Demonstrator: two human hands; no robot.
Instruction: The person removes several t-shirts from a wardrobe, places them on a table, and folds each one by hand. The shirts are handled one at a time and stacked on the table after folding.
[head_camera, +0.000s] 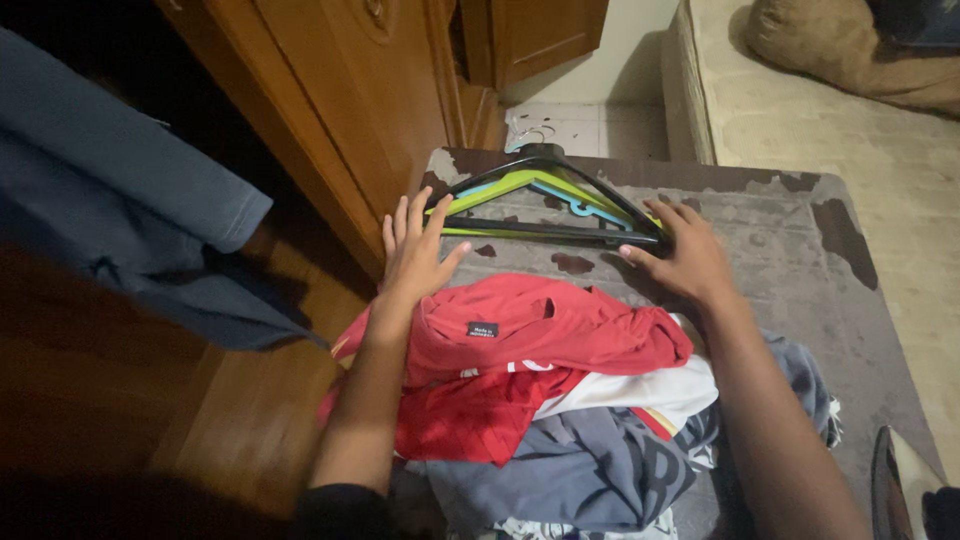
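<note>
hands beside hangers, red shirt

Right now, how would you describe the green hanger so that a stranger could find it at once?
Look at the worn grey table, beyond the red shirt. Between the left hand and right hand lies a stack of hangers. The green hanger is lime, between a black hanger and a blue hanger.
</note>
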